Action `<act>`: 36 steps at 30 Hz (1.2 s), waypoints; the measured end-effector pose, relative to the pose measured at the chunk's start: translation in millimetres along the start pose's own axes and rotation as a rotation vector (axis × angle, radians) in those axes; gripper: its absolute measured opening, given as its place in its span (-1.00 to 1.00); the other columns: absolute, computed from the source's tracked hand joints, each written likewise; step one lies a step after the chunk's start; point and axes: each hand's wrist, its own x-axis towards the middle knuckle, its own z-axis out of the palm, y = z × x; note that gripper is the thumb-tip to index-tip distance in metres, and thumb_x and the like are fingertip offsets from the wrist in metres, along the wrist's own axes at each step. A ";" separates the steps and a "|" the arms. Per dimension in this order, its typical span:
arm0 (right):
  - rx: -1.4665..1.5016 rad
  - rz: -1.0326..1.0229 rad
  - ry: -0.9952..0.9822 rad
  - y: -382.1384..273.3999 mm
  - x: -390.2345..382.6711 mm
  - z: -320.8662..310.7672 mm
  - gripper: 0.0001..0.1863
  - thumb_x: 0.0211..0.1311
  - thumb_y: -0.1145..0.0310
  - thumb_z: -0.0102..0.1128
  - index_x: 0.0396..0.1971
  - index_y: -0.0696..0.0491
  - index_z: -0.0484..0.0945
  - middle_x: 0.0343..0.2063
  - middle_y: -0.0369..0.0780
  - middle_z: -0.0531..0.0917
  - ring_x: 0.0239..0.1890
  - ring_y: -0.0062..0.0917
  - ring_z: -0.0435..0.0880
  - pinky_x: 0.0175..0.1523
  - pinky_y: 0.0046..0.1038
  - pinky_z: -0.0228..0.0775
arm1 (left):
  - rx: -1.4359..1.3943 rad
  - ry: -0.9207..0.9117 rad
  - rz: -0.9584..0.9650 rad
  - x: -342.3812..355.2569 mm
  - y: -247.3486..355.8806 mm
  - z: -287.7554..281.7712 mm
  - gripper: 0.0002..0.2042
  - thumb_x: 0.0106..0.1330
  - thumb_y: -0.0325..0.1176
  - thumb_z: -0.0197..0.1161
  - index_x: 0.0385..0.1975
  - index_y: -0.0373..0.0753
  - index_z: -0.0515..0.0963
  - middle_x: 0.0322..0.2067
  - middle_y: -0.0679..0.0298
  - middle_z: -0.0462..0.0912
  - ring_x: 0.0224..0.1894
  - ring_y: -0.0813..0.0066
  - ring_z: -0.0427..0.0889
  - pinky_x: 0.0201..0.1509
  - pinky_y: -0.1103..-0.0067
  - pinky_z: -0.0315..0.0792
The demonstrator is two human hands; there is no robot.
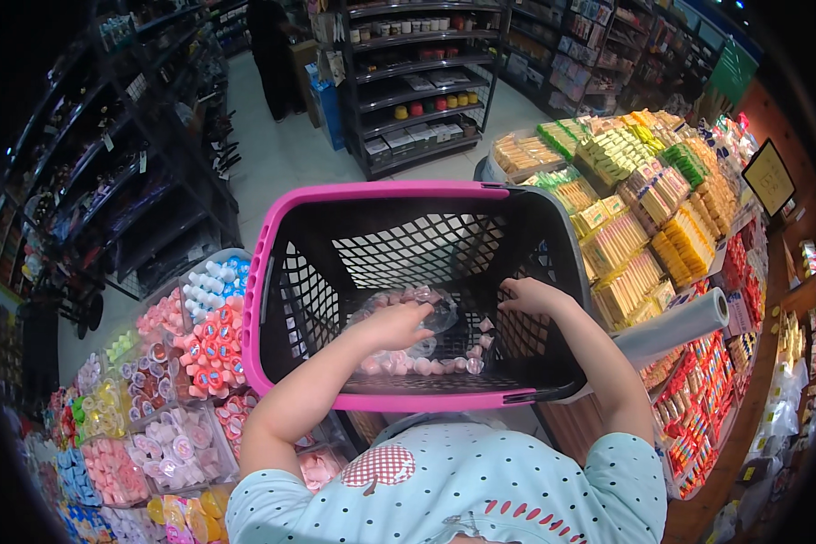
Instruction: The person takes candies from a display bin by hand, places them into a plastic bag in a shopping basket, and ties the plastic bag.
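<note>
A black shopping basket (426, 245) with a pink rim is in front of me, holding loose small pink pieces (422, 364) and a clear plastic bag (437, 306) containing similar pieces. My left hand (396, 325) is over the bag, its fingers bent and closed on it, partly hiding it. My right hand (526, 297) is inside the basket by the right mesh wall, fingers apart and slightly curved, with nothing visible in them.
Bins of pink and blue packaged items (208, 349) lie left; stacked yellow and red snack packets (689, 245) lie right, beside a clear plastic roll (671, 331). Dark shelving (408, 77) stands ahead. A person in dark clothing (272, 63) stands in the aisle beyond.
</note>
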 end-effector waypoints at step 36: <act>0.038 -0.040 0.009 13.8 7.7 3.3 -0.77 -0.08 0.59 -0.06 -0.38 0.12 0.52 -0.42 -0.10 0.61 -0.28 -0.27 0.59 -0.22 -0.37 0.41 | -0.008 0.041 -0.050 -3.9 -14.0 -17.9 -0.59 0.19 -0.16 0.14 -0.12 -0.35 0.32 -0.23 -0.08 0.51 -0.12 0.01 0.50 -0.05 0.30 0.38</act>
